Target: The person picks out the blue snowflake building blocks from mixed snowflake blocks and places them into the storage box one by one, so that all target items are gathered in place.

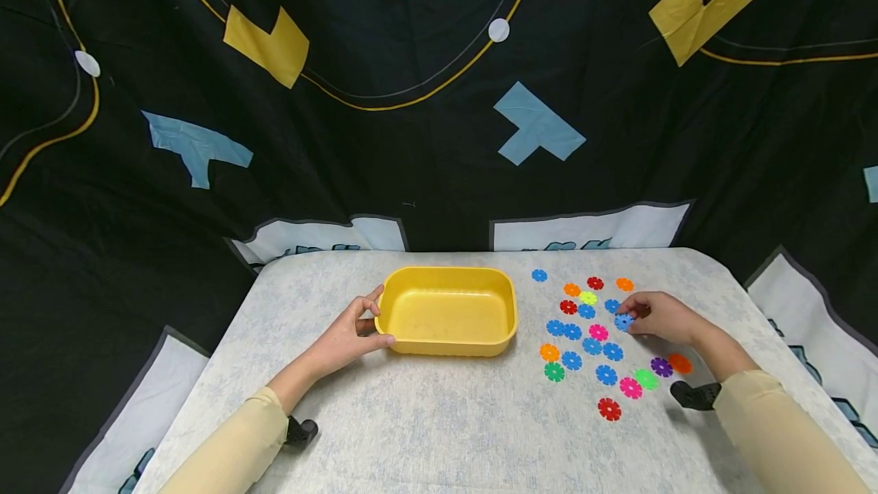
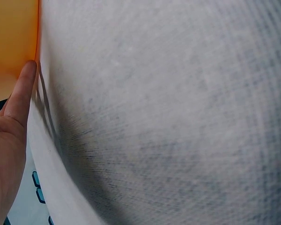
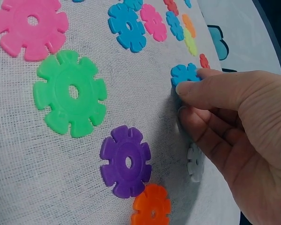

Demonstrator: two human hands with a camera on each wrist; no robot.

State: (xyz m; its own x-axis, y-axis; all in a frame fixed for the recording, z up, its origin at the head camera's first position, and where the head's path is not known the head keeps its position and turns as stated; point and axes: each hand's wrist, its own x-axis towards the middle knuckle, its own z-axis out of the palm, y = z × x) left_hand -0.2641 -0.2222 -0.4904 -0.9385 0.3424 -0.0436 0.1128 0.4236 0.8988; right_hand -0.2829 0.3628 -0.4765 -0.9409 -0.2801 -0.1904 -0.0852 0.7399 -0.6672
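Observation:
A yellow plastic tray stands at the middle of the table. At its left end my left hand grips it, with bent fingers at the rim and the thumb along the near corner. In the left wrist view, the thumb lies against the tray's outer wall. Over to the right, my right hand pinches a blue notched plastic disc between thumb and fingers, just above the cloth. Several other notched discs lie flat around it, among them a green one and a purple one.
A pale cloth covers the table. Scattered discs, such as a red one and a blue one, spread right of the tray. One whitish disc lies below the right hand. A dark curtain hangs behind the table.

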